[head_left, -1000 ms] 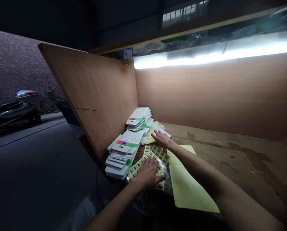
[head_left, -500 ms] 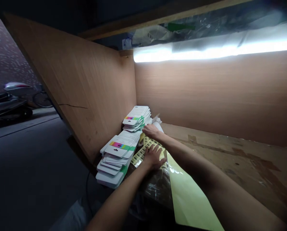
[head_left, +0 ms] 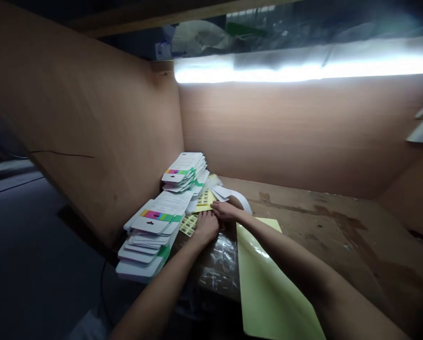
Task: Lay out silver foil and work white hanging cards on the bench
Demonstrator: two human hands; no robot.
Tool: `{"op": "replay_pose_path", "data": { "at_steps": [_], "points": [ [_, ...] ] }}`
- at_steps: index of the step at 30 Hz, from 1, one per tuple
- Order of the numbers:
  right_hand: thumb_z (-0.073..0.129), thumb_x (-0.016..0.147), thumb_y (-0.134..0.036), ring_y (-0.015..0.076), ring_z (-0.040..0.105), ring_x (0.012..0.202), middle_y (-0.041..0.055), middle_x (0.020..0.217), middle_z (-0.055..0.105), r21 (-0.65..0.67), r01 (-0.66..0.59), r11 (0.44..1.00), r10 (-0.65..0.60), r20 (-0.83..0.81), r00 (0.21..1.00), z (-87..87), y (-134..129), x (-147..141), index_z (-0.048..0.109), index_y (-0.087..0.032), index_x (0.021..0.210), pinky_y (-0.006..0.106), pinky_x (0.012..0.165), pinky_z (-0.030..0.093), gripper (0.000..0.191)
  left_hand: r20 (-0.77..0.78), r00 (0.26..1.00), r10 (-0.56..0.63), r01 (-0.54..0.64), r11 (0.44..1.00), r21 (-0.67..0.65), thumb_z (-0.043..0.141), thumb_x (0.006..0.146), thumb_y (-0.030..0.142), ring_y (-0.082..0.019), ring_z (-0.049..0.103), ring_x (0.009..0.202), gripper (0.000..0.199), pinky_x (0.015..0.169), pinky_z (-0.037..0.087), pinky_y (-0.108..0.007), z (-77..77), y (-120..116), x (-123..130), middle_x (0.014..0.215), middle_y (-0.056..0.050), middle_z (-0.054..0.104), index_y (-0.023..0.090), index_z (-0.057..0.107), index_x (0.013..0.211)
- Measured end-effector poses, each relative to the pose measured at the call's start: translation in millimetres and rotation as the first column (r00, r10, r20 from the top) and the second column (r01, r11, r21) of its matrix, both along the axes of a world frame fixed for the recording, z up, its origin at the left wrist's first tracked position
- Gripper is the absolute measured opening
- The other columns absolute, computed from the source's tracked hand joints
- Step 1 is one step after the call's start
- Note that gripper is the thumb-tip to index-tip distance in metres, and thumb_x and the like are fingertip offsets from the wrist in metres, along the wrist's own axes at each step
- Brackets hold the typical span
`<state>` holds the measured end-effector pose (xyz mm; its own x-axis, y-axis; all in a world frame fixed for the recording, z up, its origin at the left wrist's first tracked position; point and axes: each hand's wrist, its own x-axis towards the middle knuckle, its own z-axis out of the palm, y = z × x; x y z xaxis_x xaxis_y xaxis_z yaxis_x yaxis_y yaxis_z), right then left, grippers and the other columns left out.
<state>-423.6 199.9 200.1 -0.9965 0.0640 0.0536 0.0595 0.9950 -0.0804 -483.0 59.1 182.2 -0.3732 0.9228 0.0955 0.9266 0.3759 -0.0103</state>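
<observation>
On the bench (head_left: 314,229), cards (head_left: 164,205) are stacked, labels (head_left: 202,200) are left on yellow sheets (head_left: 187,225), and whether any are pinched by left-hand (head_left: 207,226) or right-hand (head_left: 225,211) fingers cannot be told.

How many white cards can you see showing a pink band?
2: the near card tops the front stack; the far card tops the stack behind it. More may be hidden within the stacks.
</observation>
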Motion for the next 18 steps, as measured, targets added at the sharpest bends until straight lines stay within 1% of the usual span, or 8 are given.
{"op": "replay_pose_path", "data": {
  "at_steps": [3,6,8,11,12,14,16,18],
  "points": [
    [0.049,0.097,-0.015,0.0191,0.063,0.101,0.0128,0.117,0.063,-0.076,-0.027,0.997,0.026,-0.01,1.0,-2.0,-7.5,12.4,0.063,-0.008,0.113,0.027,0.092,0.046,0.023,-0.05,0.998,-0.029,0.034,0.995,0.093,0.038,0.105,0.029,-0.031,0.058,0.11,0.04,0.1,0.044,-0.046,4.4,-36.3,16.5,0.114,-0.014,0.065,0.008,0.069,0.119],
    [0.049,0.096,-0.014,0.0194,0.061,0.11,0.012,0.118,0.065,-0.163,0.004,0.987,-0.026,-0.13,0.991,7.4,-22.6,40.9,0.066,-0.008,0.113,0.026,0.098,0.044,0.024,-0.084,0.992,-0.099,0.112,0.98,0.166,0.048,0.103,0.041,-0.028,0.052,0.125,0.043,0.11,0.039,-0.043,-1.8,-69.0,22.7,0.138,-0.01,0.057,0.015,0.062,0.134],
    [0.048,0.101,-0.023,0.0203,0.059,0.118,0.0118,0.126,0.064,-0.215,0.047,0.975,-0.098,-0.233,0.968,18.1,-33.5,81.6,0.067,-0.01,0.117,0.028,0.104,0.042,0.028,-0.116,0.983,-0.145,0.165,0.967,0.196,0.053,0.102,0.038,-0.028,0.045,0.136,0.044,0.117,0.034,-0.044,-8.6,-85.7,29.8,0.152,-0.009,0.047,0.017,0.06,0.14],
    [0.046,0.105,-0.04,0.0173,0.06,0.119,0.0073,0.133,0.063,-0.36,0.131,0.924,-0.268,-0.361,0.893,28.2,-48.4,181.5,0.064,-0.016,0.132,0.028,0.103,0.046,0.041,-0.12,0.937,-0.329,0.348,0.907,0.236,0.045,0.105,0.033,-0.023,0.035,0.146,0.044,0.123,0.03,-0.039,-12.3,-97.8,57.4,0.16,-0.005,0.037,0.017,0.058,0.144],
    [0.05,0.104,-0.04,0.0158,0.064,0.113,0.0081,0.127,0.066,-0.524,0.159,0.837,-0.416,-0.42,0.807,25.7,-52.6,223.6,0.067,-0.016,0.129,0.026,0.099,0.049,0.039,-0.106,0.897,-0.429,0.441,0.867,0.233,0.042,0.106,0.034,-0.02,0.03,0.15,0.046,0.125,0.027,-0.036,-11.3,-96.7,70.2,0.163,-0.003,0.032,0.017,0.054,0.147],
    [0.053,0.101,-0.044,0.0168,0.068,0.105,0.0094,0.119,0.068,-0.736,0.218,0.641,-0.688,-0.424,0.589,6.1,-59.8,316.2,0.068,-0.016,0.124,0.027,0.091,0.054,0.04,-0.054,0.803,-0.593,0.593,0.787,0.171,0.036,0.108,0.041,-0.018,0.02,0.155,0.053,0.127,0.023,-0.034,-8.8,-85.8,94.5,0.167,-0.001,0.02,0.018,0.046,0.155],
    [0.057,0.096,-0.052,0.0192,0.07,0.093,0.0107,0.104,0.071,-0.833,0.324,0.448,-0.894,-0.423,0.149,-33.2,-69.5,414.2,0.069,-0.014,0.11,0.03,0.085,0.057,0.042,0.014,0.756,-0.654,0.653,0.756,0.049,0.035,0.107,0.053,-0.022,0.017,0.156,0.063,0.127,0.023,-0.04,-9.6,-68.7,110.2,0.168,-0.001,0.015,0.021,0.038,0.16],
    [0.059,0.091,-0.057,0.0203,0.07,0.09,0.0108,0.101,0.071,-0.836,0.505,0.213,-0.928,-0.335,-0.164,-84.4,-91.5,511.8,0.069,-0.014,0.109,0.031,0.085,0.056,0.048,0.033,0.767,-0.641,0.641,0.766,-0.05,0.034,0.104,0.061,-0.027,0.02,0.155,0.07,0.125,0.026,-0.047,-16.1,-54.3,115.3,0.166,-0.003,0.02,0.021,0.037,0.161]
  ]
}}
